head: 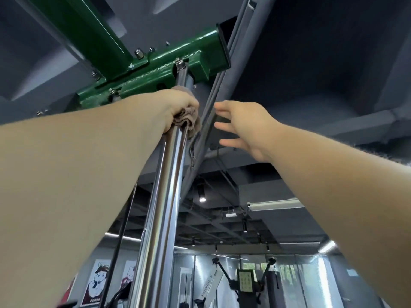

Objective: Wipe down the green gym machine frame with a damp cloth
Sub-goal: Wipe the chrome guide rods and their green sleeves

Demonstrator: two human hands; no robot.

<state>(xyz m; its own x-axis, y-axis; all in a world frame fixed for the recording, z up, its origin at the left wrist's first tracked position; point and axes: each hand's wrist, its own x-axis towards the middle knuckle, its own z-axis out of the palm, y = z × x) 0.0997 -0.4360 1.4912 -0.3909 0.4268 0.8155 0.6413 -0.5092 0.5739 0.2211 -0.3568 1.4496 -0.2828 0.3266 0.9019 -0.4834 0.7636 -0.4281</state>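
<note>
Gripping the cloth (187, 121) round the chrome rod (164, 174), the left hand (175, 105) sits below the green frame (155, 70), which seems unwiped. On the right hand (246, 127), fingers (224, 106) spread.

Mostly buried in the grip of the left hand (178, 105): a brown cloth (188, 122) bunched against the chrome guide rods (164, 196), fingers out of sight round the far side. Cut off by the top edge, the long beam of the green frame (155, 67); cut off at the bottom, the rods and two cartoon posters (97, 283), lettering too blurred to read. Far back, small and soft, a cable machine (244, 283), panel markings illegible.
</note>
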